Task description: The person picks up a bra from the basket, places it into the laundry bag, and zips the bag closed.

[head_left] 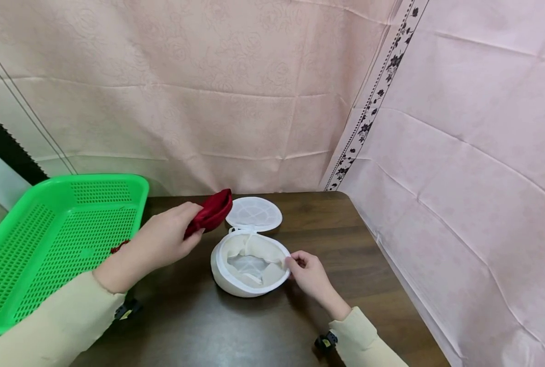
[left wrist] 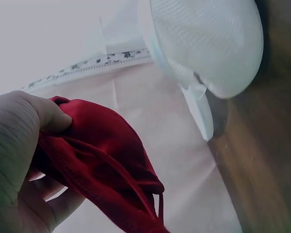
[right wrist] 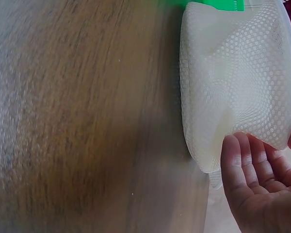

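A folded red satin bra (head_left: 212, 210) with thin straps is held up in my left hand (head_left: 169, 234), thumb on one face and fingers on the other in the left wrist view. It is raised to the left of a round white mesh laundry bag (head_left: 219, 272) that stands unzipped on the table. The bag's round lid (head_left: 254, 213) is flipped back behind it. At the bag's right rim, my right hand (head_left: 312, 276) pinches the edge between thumb and fingers. In the right wrist view, its fingers (right wrist: 235, 165) lie along the honeycomb mesh side.
A green perforated plastic basket (head_left: 136, 186) stands to the left, partly behind my left forearm. The dark wooden table (head_left: 185, 326) has its far edge just behind the lid. Pink patterned cloth (head_left: 208, 102) hangs at the back and on the right.
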{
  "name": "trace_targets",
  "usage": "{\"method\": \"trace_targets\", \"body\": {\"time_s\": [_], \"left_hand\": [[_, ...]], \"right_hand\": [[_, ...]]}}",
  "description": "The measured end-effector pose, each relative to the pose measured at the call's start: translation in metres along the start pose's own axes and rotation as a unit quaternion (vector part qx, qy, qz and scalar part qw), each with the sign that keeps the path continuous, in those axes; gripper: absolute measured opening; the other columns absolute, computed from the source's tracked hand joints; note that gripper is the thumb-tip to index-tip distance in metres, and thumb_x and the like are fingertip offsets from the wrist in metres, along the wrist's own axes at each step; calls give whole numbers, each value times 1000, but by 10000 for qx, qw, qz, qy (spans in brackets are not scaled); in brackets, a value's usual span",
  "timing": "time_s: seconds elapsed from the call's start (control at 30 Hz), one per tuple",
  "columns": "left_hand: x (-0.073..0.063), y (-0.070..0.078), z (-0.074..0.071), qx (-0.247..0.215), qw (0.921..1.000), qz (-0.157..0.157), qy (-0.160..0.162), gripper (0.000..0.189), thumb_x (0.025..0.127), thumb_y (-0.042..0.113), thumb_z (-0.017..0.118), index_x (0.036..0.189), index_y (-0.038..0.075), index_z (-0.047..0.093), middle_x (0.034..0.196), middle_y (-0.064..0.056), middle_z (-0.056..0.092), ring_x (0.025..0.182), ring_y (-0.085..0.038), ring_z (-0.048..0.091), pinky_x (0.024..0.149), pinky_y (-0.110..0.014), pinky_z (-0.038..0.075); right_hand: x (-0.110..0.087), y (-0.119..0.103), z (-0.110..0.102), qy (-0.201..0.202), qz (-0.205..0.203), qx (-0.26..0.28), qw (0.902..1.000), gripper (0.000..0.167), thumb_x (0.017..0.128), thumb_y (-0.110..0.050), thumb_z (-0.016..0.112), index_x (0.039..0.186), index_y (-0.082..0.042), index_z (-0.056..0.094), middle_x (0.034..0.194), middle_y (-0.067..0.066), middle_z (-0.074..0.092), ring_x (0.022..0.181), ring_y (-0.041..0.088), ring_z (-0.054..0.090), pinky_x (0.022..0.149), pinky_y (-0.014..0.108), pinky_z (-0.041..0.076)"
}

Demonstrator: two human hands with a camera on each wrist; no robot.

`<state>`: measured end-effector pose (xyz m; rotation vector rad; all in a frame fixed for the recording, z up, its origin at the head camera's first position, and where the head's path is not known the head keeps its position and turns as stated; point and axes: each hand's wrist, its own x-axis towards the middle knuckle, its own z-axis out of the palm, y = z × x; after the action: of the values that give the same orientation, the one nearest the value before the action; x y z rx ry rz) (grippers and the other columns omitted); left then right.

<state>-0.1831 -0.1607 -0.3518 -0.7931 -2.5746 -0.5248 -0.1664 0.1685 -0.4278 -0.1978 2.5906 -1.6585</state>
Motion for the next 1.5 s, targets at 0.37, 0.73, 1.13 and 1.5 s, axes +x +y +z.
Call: {"method": "trace_targets", "body": {"time_s": [0.37,0.73,1.13,1.5], "left_hand": [[7,21,24,-320,9988,344,-126,30,80,15,74,106,14,58,94,4,57,76,-12,51,64,-31,50],[-1,37,62,-463,9933,847,-638,30,82,15,71,109,14,57,97,4,59,86,-13,56,74,-34,52],[-9,42,85,-265,9839,1042,-1425,32,84,16,70,112,15,57,99,5,62,93,-16,61,80,-38,51],[-11,45,94,-288,9701,1233,-2072,23,82,11,68,98,19,54,78,10,53,77,-14,58,73,-35,50]], "right_hand": [[2,3,1,-95,-74,95,9999,18,95,-5,57,96,11,65,76,11,63,63,13,59,59,24,53],[3,7,2,-94,-89,218,9997,17,95,-4,57,94,11,66,78,15,65,64,15,62,60,25,53],[5,8,4,-48,-113,285,9995,16,95,-4,58,93,10,65,76,13,64,65,21,63,59,25,53],[3,1,5,-5,-175,305,9994,17,95,-5,57,93,9,65,76,14,64,60,11,58,59,28,53]]}}
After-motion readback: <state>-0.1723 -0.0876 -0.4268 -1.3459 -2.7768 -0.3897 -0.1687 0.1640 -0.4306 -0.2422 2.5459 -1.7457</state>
